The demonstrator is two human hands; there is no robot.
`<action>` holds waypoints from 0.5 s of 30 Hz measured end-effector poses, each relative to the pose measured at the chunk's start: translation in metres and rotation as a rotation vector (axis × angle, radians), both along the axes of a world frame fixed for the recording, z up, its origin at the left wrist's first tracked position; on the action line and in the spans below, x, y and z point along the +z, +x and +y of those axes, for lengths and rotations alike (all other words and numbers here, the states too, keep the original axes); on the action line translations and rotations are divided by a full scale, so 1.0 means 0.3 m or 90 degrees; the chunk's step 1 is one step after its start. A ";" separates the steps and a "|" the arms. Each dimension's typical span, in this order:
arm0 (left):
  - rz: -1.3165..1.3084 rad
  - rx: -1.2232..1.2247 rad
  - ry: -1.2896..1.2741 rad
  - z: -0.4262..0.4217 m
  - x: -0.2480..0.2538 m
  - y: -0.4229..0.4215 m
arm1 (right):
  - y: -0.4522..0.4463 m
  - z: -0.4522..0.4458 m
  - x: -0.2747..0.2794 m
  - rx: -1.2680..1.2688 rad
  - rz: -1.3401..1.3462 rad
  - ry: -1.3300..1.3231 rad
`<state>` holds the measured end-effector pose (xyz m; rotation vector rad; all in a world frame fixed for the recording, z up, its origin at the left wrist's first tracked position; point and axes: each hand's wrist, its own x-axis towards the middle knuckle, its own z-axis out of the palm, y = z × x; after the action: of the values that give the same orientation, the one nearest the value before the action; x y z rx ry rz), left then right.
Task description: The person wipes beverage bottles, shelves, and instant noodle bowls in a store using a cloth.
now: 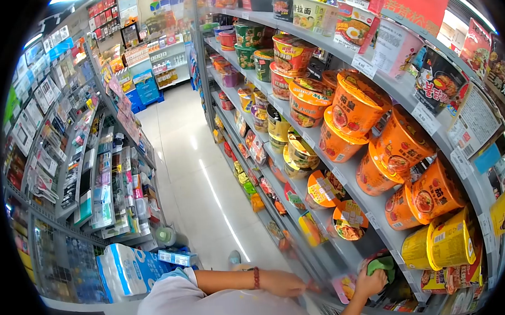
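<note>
My right hand (370,282) is closed around a green cloth (383,266) at the lower shelf on the right. Beside that hand is a pink package (344,288), and a dark reddish item partly shows behind the cloth. My left hand (283,283), with a red bead bracelet on its wrist, reaches across in front of my body toward the same shelf. Its fingers are blurred, so I cannot make out whether they grip anything. Just above my right hand, orange-lidded noodle bowls (350,219) stand on the shelf.
Stacked orange noodle tubs (356,105) and yellow tubs (452,244) fill the right-hand shelves. On the left, a rack of stationery (104,181) lines the aisle floor (185,160). Blue-and-white paper packs (136,269) stand at the lower left, near a light blue box (177,257).
</note>
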<state>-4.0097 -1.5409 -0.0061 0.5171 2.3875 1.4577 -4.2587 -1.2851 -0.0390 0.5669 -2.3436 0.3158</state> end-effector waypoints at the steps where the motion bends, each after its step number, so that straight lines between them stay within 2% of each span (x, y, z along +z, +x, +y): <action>1: 0.004 -0.002 0.004 0.003 -0.009 0.003 | -0.001 0.008 -0.010 0.008 -0.017 -0.006; 15: -0.028 -0.026 -0.031 -0.004 0.019 0.021 | 0.008 0.001 -0.009 -0.022 -0.014 0.001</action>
<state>-4.0035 -1.5420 -0.0004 0.5139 2.3588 1.3758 -4.2562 -1.2848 -0.0416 0.5251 -2.3719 0.3054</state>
